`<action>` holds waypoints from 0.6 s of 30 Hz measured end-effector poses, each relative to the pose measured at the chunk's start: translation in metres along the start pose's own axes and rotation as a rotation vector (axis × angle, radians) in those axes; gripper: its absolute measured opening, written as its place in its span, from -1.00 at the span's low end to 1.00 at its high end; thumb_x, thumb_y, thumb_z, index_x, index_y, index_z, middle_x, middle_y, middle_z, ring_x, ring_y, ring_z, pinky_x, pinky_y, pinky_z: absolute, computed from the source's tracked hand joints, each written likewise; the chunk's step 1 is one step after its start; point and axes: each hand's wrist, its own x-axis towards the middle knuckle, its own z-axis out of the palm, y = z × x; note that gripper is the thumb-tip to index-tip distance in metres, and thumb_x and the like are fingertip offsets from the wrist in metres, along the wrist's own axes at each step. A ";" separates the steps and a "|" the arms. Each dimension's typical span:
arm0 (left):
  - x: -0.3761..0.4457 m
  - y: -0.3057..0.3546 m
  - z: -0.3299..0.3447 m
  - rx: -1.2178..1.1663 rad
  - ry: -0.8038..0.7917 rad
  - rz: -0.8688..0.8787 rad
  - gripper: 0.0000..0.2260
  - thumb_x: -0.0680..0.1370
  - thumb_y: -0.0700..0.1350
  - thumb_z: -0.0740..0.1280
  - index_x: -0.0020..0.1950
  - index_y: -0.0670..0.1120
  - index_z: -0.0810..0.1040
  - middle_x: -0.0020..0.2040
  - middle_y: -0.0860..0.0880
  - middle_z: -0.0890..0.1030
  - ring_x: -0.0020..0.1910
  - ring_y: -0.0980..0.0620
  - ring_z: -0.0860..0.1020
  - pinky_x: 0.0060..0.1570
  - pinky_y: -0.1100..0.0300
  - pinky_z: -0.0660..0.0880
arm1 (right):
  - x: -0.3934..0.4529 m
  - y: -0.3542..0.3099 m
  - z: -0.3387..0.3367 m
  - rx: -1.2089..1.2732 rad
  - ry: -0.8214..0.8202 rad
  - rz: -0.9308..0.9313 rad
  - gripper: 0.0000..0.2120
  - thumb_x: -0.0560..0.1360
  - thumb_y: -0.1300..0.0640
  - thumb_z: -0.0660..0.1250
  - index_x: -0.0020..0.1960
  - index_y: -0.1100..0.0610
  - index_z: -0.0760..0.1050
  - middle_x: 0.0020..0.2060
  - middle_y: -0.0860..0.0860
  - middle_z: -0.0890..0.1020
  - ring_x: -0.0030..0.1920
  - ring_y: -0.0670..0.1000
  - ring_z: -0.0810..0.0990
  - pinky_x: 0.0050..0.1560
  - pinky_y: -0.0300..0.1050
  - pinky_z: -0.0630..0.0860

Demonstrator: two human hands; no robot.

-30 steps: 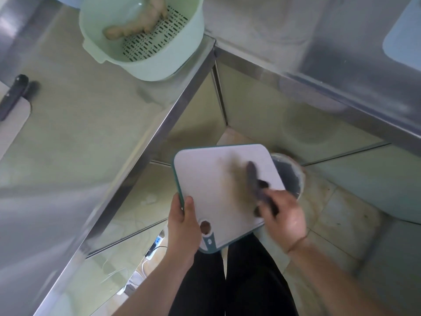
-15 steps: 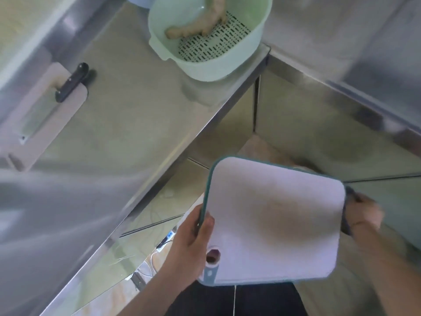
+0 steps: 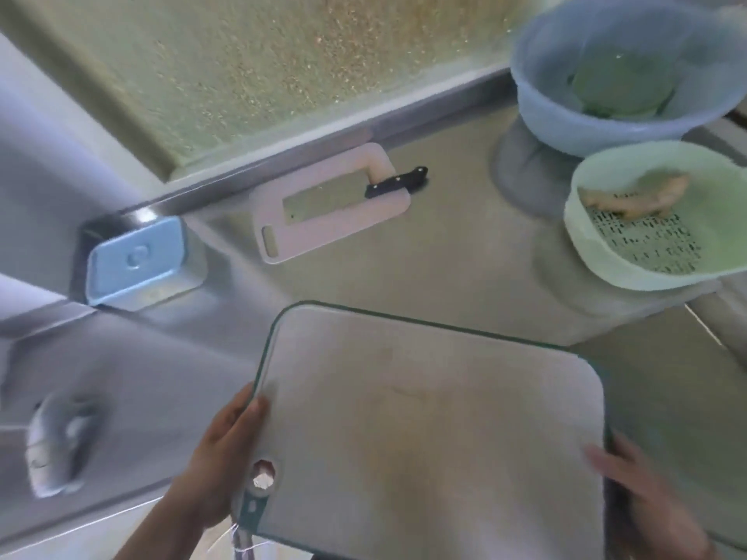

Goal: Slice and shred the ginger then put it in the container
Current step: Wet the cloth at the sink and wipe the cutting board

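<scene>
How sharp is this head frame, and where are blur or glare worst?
Head view: motion blur throughout; the whole ginger root in the pale green plastic colander is smeared. The black-handled cleaver reads clearest. The steel counter shows soft reflections; wide-angle bending at edges.

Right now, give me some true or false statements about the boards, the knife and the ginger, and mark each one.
1. Both hands hold the big board. True: the left hand grips its left edge and the right hand its right edge.
2. The ginger lies on the big board. False: it is in the green colander.
3. The knife lies on the small pink board. True.
4. The blue bowl sits nearer the person than the colander. False: it sits behind it.
</scene>
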 end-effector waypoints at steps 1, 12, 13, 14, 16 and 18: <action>0.003 -0.003 -0.020 -0.035 0.058 0.000 -0.59 0.39 0.14 0.55 0.18 0.03 0.67 -0.04 -0.21 0.66 -0.13 -0.14 0.57 -0.11 0.00 0.51 | 0.003 -0.009 0.023 -0.097 -0.026 -0.016 -0.69 0.51 0.49 0.09 0.03 0.29 0.57 -0.31 0.11 0.71 -0.37 0.03 0.68 -0.42 -0.17 0.60; 0.008 -0.037 -0.161 0.306 0.601 0.028 -0.68 0.58 0.16 0.28 0.00 -0.10 0.55 -0.19 -0.16 0.56 -0.23 -0.14 0.50 -0.17 -0.04 0.50 | 0.084 0.007 0.218 -1.094 -0.217 -0.477 -0.94 0.50 0.01 0.38 -0.07 -0.02 0.55 -0.21 -0.16 0.66 -0.22 -0.23 0.60 -0.26 -0.48 0.43; 0.006 -0.041 -0.165 0.361 0.665 0.010 -0.63 0.53 0.20 0.23 0.08 -0.08 0.55 -0.13 -0.20 0.59 -0.15 -0.22 0.54 -0.09 -0.12 0.46 | 0.088 0.014 0.226 -1.146 -0.192 -0.531 -0.88 0.51 0.00 0.35 -0.09 0.04 0.56 -0.24 -0.12 0.65 -0.25 -0.17 0.59 -0.29 -0.45 0.39; 0.006 -0.046 -0.168 0.411 0.719 0.001 -0.58 0.53 0.18 0.19 0.20 -0.08 0.53 -0.02 -0.26 0.61 -0.04 -0.30 0.56 -0.02 -0.16 0.43 | 0.091 0.019 0.233 -1.198 -0.156 -0.582 -0.81 0.53 0.00 0.33 -0.10 0.12 0.57 -0.27 -0.06 0.65 -0.27 -0.07 0.59 -0.33 -0.38 0.36; 0.007 -0.054 -0.168 0.433 0.783 -0.023 -0.50 0.53 0.15 0.15 0.37 -0.08 0.48 0.17 -0.31 0.59 0.13 -0.38 0.53 0.08 -0.19 0.40 | 0.096 0.021 0.242 -1.257 -0.059 -0.628 -0.74 0.55 0.01 0.30 -0.10 0.20 0.59 -0.30 0.04 0.65 -0.27 0.09 0.58 -0.36 -0.28 0.27; 0.009 -0.056 -0.167 0.389 0.792 -0.040 -0.50 0.53 0.11 0.17 0.39 -0.10 0.49 0.22 -0.31 0.58 0.17 -0.37 0.52 0.11 -0.17 0.39 | 0.101 0.010 0.242 -1.215 0.110 -0.638 -0.68 0.56 0.01 0.29 -0.11 0.26 0.61 -0.28 0.17 0.66 -0.21 0.21 0.59 -0.30 -0.15 0.28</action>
